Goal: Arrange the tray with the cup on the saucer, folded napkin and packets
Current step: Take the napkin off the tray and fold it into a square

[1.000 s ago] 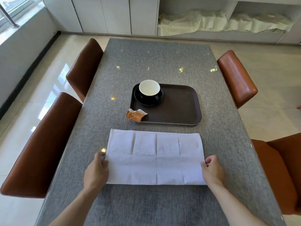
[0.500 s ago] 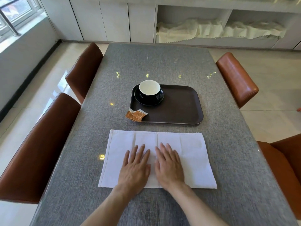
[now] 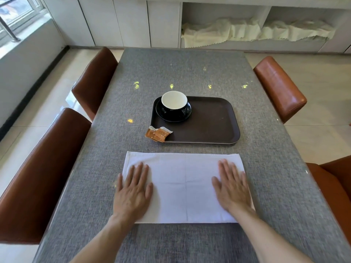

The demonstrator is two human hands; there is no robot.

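A white napkin (image 3: 183,185) lies flat on the grey table, folded into a wide rectangle. My left hand (image 3: 133,192) rests palm down on its left end, fingers spread. My right hand (image 3: 232,188) presses flat on its right end. Beyond the napkin sits a dark brown tray (image 3: 210,122). A black cup with a white inside (image 3: 174,102) stands on a black saucer (image 3: 187,113) in the tray's far left corner. Two orange packets (image 3: 158,133) lie at the tray's near left corner, overlapping its rim.
The grey table (image 3: 190,73) stretches away from me. Two brown leather chairs (image 3: 38,173) stand on the left, two orange-brown chairs (image 3: 279,88) on the right. White cabinets and a shelf with cream cloth (image 3: 256,31) line the far wall.
Both hands went from the napkin's side edges to its middle, then slid apart to its two ends. The napkin stays flat in place.
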